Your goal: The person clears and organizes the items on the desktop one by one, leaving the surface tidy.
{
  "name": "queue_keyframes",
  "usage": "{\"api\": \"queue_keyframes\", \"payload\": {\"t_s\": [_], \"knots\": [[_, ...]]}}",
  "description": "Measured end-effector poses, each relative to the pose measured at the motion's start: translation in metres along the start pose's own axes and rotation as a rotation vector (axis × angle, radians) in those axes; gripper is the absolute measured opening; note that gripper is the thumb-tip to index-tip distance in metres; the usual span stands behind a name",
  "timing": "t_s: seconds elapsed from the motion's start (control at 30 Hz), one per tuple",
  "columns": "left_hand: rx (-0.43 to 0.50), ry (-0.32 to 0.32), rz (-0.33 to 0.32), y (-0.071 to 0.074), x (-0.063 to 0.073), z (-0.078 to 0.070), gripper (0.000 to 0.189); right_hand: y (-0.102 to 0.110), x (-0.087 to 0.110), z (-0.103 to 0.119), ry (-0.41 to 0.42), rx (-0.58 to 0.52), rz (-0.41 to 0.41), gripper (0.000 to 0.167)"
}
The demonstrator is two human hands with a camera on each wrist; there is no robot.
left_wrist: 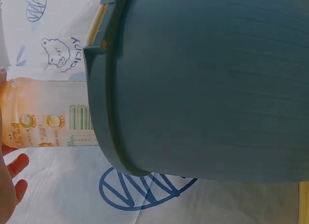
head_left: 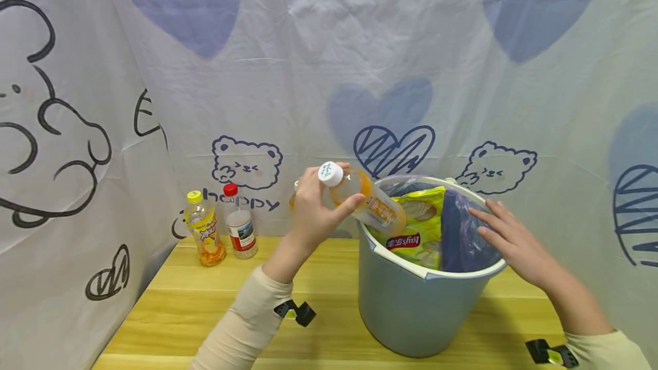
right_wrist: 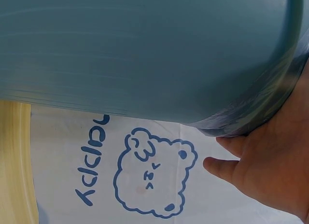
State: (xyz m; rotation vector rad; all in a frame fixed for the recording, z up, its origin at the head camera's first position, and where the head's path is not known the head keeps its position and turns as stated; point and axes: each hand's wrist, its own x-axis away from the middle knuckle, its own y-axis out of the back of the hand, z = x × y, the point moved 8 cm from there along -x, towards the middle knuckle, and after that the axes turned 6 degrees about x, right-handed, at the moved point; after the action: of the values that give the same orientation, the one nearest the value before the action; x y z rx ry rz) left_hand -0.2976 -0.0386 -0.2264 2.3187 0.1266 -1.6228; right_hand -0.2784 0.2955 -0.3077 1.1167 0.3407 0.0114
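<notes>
My left hand grips an orange-labelled plastic bottle with a white cap near its capped end. The bottle tilts base-down into the mouth of a grey-blue trash bin; in the left wrist view its lower part passes behind the rim. A yellow Lay's chip bag and a dark, clear-filmed liner show inside the bin. At the bin's right rim, my right hand has its fingers extended over the liner's edge. Whether they press on it I cannot tell.
On the wooden table at left stand a yellow-capped bottle and a red-capped bottle. Part of another bottle peeks out behind my left hand. A printed cloth hangs behind the table.
</notes>
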Motion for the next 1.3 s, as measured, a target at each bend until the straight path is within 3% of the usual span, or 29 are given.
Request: {"api": "queue_keyframes", "payload": {"t_s": [0.37,0.67,1.07,1.3], "knots": [[-0.08,0.034,0.174,-0.024,0.004,0.003,0.078,-0.001,0.0,-0.001,-0.003,-0.012,0.003,0.053],[-0.192,0.103,0.369,-0.045,0.011,0.008,0.052,-0.001,0.0,-0.001,-0.004,-0.021,0.012,0.053],[-0.244,0.119,0.442,-0.057,0.013,0.009,0.05,0.0,0.0,-0.001,0.001,-0.028,0.007,0.053],[-0.291,0.168,0.538,-0.068,0.021,0.015,0.057,0.0,0.0,-0.001,0.006,-0.021,0.009,0.052]]}}
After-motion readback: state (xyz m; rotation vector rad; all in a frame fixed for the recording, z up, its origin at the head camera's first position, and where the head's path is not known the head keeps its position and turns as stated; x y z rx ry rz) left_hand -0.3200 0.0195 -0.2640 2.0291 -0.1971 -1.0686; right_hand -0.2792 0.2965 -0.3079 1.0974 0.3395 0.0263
